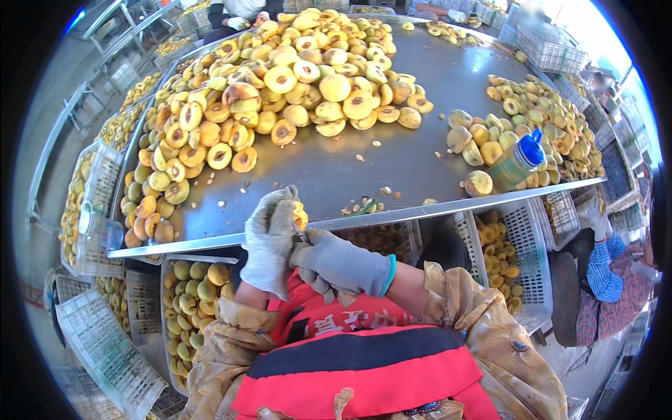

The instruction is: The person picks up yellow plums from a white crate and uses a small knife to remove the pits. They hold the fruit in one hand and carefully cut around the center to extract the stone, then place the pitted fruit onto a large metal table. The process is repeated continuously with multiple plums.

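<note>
My left hand (270, 236), in a pale knitted work glove, holds a yellow peach piece (300, 216) at the table's near edge. Close against it is my right hand (344, 260), in a grey glove with a teal cuff. Its fingers are closed on a small metal tool (300, 234), mostly hidden, whose tip meets the fruit. Beyond both hands, a large heap of halved yellow peaches (310, 94) covers the left and far part of the metal table (336, 163). Many halves show brown pit hollows.
More peach halves (551, 115) and a blue-capped bottle (517, 160) are at the right. Pit scraps (367, 206) lie near the raised metal rim (420, 212). Plastic crates of peaches (197, 299) (525, 252) flank my body. Co-workers sit at the far side and right (606, 273).
</note>
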### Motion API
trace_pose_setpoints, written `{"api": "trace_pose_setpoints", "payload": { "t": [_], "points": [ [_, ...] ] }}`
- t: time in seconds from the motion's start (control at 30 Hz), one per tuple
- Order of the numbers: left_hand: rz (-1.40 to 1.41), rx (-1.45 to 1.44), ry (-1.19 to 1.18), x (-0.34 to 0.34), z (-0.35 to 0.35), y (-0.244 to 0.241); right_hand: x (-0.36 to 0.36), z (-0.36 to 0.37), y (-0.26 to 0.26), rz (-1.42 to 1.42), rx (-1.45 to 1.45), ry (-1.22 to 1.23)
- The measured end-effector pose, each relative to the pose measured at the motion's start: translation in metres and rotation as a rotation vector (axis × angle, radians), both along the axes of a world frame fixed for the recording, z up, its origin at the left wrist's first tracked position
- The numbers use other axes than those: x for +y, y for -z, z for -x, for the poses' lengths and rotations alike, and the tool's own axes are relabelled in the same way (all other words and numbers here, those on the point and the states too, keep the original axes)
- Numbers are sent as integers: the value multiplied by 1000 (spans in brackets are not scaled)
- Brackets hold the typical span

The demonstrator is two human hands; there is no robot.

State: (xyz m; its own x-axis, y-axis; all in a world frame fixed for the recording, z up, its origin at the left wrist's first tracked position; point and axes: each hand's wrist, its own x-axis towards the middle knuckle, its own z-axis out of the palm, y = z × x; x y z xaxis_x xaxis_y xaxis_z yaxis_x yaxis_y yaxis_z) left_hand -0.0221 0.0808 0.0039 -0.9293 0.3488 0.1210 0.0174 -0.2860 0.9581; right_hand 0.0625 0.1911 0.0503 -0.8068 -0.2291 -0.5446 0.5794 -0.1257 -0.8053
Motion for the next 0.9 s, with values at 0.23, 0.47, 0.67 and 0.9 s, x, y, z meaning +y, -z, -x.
{"api": "trace_pose_setpoints", "payload": {
  "t": [0.23, 0.47, 0.67, 0.9],
  "points": [
    [20, 2, 446, -25, 28, 0, 10, -3, -19, 248, -77, -85],
    [-42, 47, 492, -22, 20, -11, 16, -2, -1, 662, -149, -117],
    [-48, -156, 587, -26, 21, 6, 7, -9, -19, 333, -149, -96],
    [-296, -234, 576, -17, 5, 5, 16, -18, 18, 908, -199, -17]
  ]
}}
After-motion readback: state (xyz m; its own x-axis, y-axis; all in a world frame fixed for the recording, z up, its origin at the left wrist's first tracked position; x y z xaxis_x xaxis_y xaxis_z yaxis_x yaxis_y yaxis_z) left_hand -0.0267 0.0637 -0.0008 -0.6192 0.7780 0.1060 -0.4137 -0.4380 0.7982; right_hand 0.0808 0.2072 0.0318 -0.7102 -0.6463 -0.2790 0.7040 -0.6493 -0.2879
